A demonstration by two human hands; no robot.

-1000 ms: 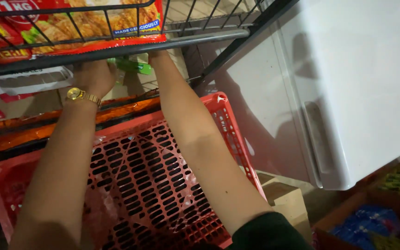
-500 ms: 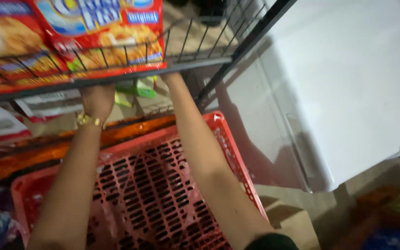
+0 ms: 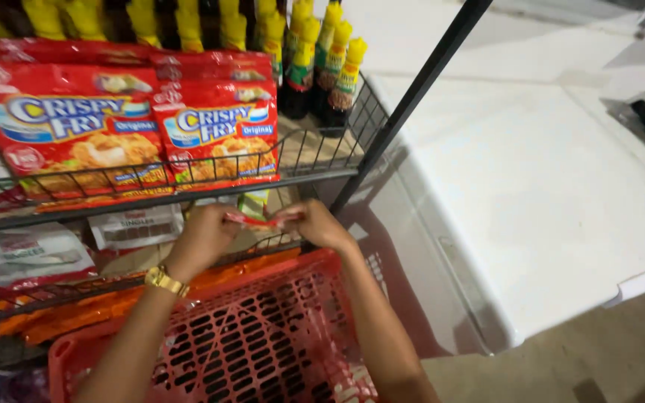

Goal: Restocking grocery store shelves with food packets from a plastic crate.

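Item: thin red packet (image 3: 257, 219), pinched at either end by our left hand (image 3: 204, 237) and right hand (image 3: 315, 224), just under the wire shelf (image 3: 188, 195), above the red basket (image 3: 263, 336). Step judged: withdrawal; a level, steady pull suits.

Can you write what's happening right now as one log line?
left hand: grips red packet | right hand: grips same packet | place: under wire shelf, above red crate

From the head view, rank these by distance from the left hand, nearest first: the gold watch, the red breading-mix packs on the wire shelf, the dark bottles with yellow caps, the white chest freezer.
1. gold watch, on the left hand's own wrist.
2. red breading-mix packs, on the wire shelf just above.
3. dark bottles with yellow caps, upper shelf, farther up and right.
4. white chest freezer, far right, beyond the shelf post.
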